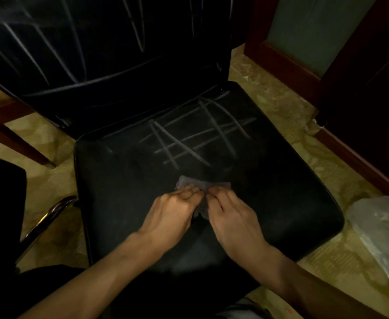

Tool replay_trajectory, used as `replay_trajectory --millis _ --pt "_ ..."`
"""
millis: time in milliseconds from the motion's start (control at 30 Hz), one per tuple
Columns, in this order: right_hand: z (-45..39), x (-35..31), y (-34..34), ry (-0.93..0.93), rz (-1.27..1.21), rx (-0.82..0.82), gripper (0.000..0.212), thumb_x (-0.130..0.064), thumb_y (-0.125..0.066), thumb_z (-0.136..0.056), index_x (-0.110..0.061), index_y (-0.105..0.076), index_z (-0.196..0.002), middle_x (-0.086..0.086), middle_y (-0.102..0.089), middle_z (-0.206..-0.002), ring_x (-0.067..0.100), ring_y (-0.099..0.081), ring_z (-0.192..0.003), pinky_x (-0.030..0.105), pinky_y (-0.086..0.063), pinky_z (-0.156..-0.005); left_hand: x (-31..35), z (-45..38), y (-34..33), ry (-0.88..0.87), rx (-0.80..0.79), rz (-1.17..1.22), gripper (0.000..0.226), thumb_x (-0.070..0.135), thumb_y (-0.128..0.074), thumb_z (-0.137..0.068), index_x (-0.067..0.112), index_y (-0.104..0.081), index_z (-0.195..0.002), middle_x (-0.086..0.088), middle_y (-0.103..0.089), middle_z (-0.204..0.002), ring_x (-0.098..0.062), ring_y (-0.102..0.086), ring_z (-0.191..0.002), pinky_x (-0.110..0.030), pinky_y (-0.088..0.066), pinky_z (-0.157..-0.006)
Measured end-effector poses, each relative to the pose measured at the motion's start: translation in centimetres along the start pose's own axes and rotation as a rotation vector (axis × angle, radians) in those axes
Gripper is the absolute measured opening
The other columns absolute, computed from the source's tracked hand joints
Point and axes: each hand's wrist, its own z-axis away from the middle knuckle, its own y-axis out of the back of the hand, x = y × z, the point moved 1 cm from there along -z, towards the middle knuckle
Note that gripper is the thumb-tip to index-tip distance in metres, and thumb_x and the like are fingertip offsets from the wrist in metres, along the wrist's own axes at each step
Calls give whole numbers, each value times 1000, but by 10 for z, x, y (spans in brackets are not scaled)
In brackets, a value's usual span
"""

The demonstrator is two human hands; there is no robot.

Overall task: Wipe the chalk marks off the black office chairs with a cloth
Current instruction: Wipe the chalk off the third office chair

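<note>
A small greyish cloth [202, 185] lies bunched on the front half of the black chair seat [281, 203], pinched between both hands side by side: the left hand [171, 211] grips its left part with curled fingers, the right hand [231, 214] its right part. Just beyond the cloth, crossed chalk marks [195, 137] cover the seat's rear half, and more streak the backrest [73, 54]. A crumpled plastic bag [382, 229] lies on the floor to the right.

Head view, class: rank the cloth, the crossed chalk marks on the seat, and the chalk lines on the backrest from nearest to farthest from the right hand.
1. Cloth: pinched by the right hand, at its fingertips.
2. Crossed chalk marks: on the seat, beyond the cloth.
3. Backrest chalk lines: top left, farthest.
</note>
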Motion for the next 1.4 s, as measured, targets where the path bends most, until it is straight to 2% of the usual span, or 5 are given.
replay_trajectory --millis 233,633,933,1200,1400 --pt "-69 75 3 -262 73 -11 34 5 -77 -70 3 -71 -104 19 -72 -106 33 -70 -98 38 -58 -85 18 -128 1 126 71 -32 20 10 -51 -95 12 -65 -108 -10 -69 -111 -33 -66 -97 -38 -49 -76" --pt "5 53 11 -68 -23 42 36 -12 -57 -81 -5 -74 -112 9 -73 -112 20 -71 -104 29 -54 -91 22 -55 -3 -27 -114 50 30 15 -50 -88 19 -66 -113 -2 -70 -105 -25 -71 -87 -39 -59 -70" --pt "-104 153 18 -487 33 -93 24 -7 -53 -95 -9 -66 -115 9 -68 -113 27 -66 -103 38 -53 -83 48 -220 -3 145 76 -12 39 6 -52 -93 23 -66 -126 -18 -69 -109 -39 -65 -96 -38 -49 -77" --pt "-29 92 12 -263 -42 76 30 -10 -69 -77 -7 -75 -106 7 -75 -106 19 -71 -103 28 -53 -91 34 -119 3 -80 -32 -37 16 6 -64 -86 14 -66 -100 -9 -70 -84 -32 -68 -68 -35 -52 -52" --pt "-98 125 15 -345 75 -108 22 -1 -65 -82 -5 -70 -103 13 -72 -102 28 -72 -94 35 -58 -75 2 -192 -5 -89 14 -76 30 10 -57 -92 23 -57 -119 -16 -69 -101 -43 -67 -83 -47 -55 -68"
